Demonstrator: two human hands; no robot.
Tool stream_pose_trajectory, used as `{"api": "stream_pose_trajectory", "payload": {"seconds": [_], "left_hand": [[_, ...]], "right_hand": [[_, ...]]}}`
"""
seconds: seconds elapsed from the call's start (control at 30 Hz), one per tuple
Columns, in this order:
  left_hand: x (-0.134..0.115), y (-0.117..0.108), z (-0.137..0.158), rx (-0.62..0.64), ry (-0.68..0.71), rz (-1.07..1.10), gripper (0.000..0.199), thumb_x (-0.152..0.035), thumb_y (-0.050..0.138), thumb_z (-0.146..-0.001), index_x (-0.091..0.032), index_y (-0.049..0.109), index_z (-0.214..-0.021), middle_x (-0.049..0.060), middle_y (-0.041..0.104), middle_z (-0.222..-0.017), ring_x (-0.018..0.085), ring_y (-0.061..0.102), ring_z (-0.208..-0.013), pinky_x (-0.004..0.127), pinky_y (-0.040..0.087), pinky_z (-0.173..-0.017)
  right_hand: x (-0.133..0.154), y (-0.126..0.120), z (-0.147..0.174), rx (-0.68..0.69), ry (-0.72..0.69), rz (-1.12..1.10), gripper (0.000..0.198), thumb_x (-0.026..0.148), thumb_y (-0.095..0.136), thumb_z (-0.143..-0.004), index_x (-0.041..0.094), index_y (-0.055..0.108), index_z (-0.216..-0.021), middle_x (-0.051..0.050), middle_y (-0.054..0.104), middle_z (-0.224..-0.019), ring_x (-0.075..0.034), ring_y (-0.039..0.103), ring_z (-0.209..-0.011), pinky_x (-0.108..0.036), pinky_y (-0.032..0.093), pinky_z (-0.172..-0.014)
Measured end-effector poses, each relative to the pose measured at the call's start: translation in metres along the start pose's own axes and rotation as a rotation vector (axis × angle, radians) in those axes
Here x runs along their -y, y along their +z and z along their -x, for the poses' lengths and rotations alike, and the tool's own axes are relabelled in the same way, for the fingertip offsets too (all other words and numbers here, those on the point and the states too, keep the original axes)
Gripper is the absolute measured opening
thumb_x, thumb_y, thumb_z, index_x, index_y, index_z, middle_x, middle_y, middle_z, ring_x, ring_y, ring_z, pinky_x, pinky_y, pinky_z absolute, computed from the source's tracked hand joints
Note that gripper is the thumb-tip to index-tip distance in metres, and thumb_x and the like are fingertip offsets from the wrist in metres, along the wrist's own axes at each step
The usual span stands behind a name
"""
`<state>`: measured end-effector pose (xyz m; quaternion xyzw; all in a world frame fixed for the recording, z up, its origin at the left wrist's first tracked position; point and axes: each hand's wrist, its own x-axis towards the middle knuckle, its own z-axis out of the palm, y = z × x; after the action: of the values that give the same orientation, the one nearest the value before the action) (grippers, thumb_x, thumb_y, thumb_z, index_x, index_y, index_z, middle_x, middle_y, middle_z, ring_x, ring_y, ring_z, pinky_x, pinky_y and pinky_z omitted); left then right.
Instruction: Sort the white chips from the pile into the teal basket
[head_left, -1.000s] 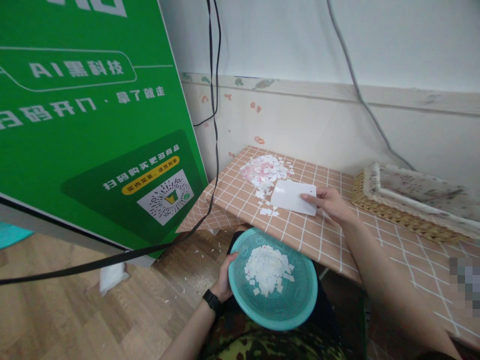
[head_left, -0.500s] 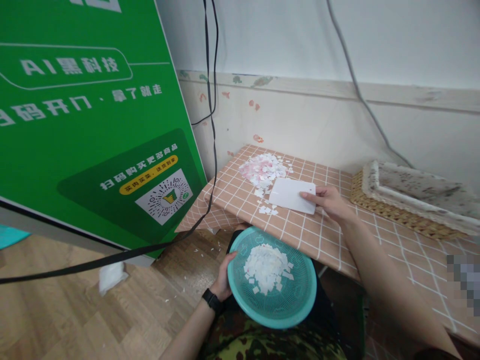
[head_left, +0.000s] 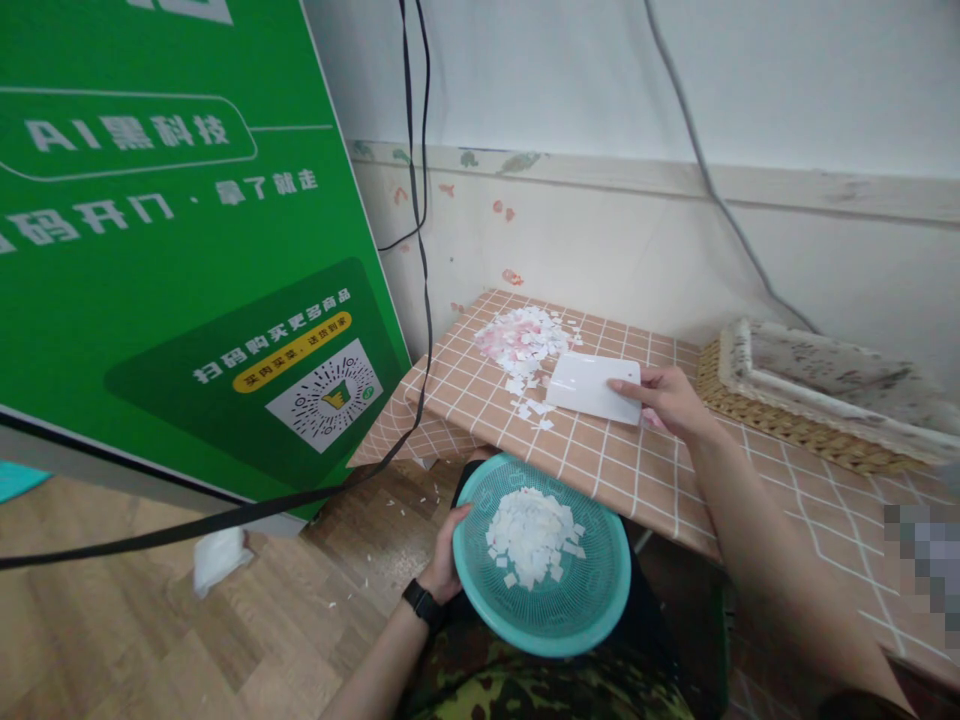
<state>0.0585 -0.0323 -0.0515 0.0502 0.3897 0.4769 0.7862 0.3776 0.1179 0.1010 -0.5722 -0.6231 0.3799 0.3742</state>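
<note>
My left hand point(head_left: 448, 552) grips the left rim of a teal plastic colander point(head_left: 551, 648), held over my lap below the table edge. Inside the colander lies a heap of small white paper pieces point(head_left: 531, 535). In my right hand point(head_left: 667, 398) is a flat white plastic scraper point(head_left: 592, 388) with a small hole near one corner, pinched with the thumb on top. It is low over the table, beside loose white scraps point(head_left: 531, 408). Behind them is a larger pile of white and pink paper bits point(head_left: 521, 338). Something pink shows just under my right hand.
The table has a brown checked cloth point(head_left: 757, 470). A lined wicker basket point(head_left: 795, 435) stands at the right by the wall. On the left is a green printed cabinet point(head_left: 180, 250), with a black cable point(head_left: 426, 300) hanging before it. A white bag point(head_left: 219, 560) lies on the floor.
The scraper in my right hand has shifted slightly right, away from the pile. Some scraps near its left edge lie differently. My left hand and the colander keep nearly the same place.
</note>
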Motion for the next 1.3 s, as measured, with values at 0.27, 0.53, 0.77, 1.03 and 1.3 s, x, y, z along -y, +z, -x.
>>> {"api": "stream_pose_trajectory", "payload": {"seconds": [0.27,0.53,0.77,1.03,1.3], "left_hand": [[0.0,0.004,0.001,-0.002,0.021,0.024,0.02,-0.031,0.064,-0.071,-0.012,0.068,-0.076,0.006,0.072,-0.068,0.018,0.064,-0.06,0.03,0.049,-0.064],[-0.002,0.006,0.004,-0.023,-0.016,0.015,0.022,-0.033,0.066,-0.069,-0.012,0.069,-0.074,0.007,0.072,-0.067,0.019,0.064,-0.06,0.033,0.05,-0.068],[0.0,0.002,0.0,0.003,-0.017,0.009,0.026,-0.035,0.063,-0.072,-0.01,0.069,-0.078,0.008,0.073,-0.071,0.02,0.065,-0.064,0.032,0.049,-0.071],[0.001,0.0,-0.001,0.026,-0.011,0.009,0.024,-0.034,0.061,-0.075,-0.011,0.069,-0.078,0.007,0.073,-0.071,0.019,0.064,-0.063,0.031,0.049,-0.068],[0.004,-0.005,-0.006,0.032,-0.024,0.01,0.026,-0.034,0.06,-0.076,-0.01,0.069,-0.082,0.007,0.073,-0.074,0.019,0.065,-0.065,0.03,0.05,-0.07]], "right_hand": [[0.006,0.0,0.003,0.023,0.046,-0.006,0.039,0.051,0.068,-0.066,0.012,0.067,-0.072,0.003,0.045,-0.038,-0.005,0.031,-0.028,-0.021,0.016,-0.028],[-0.001,-0.001,-0.001,0.017,-0.026,0.087,0.039,0.051,0.067,-0.067,0.012,0.067,-0.07,0.002,0.049,-0.042,-0.006,0.036,-0.032,-0.022,0.021,-0.03],[0.002,0.0,0.0,0.002,-0.128,0.19,0.038,0.05,0.064,-0.07,0.013,0.068,-0.067,-0.001,0.054,-0.05,-0.01,0.045,-0.043,-0.024,0.032,-0.04],[0.01,0.006,0.005,0.069,-0.239,0.294,0.038,0.05,0.06,-0.074,0.014,0.066,-0.062,-0.001,0.055,-0.055,-0.01,0.045,-0.048,-0.024,0.03,-0.042],[0.009,0.01,0.005,0.036,-0.198,0.213,0.036,0.049,0.063,-0.072,0.014,0.07,-0.069,-0.002,0.059,-0.059,-0.011,0.048,-0.051,-0.023,0.032,-0.044]]}}
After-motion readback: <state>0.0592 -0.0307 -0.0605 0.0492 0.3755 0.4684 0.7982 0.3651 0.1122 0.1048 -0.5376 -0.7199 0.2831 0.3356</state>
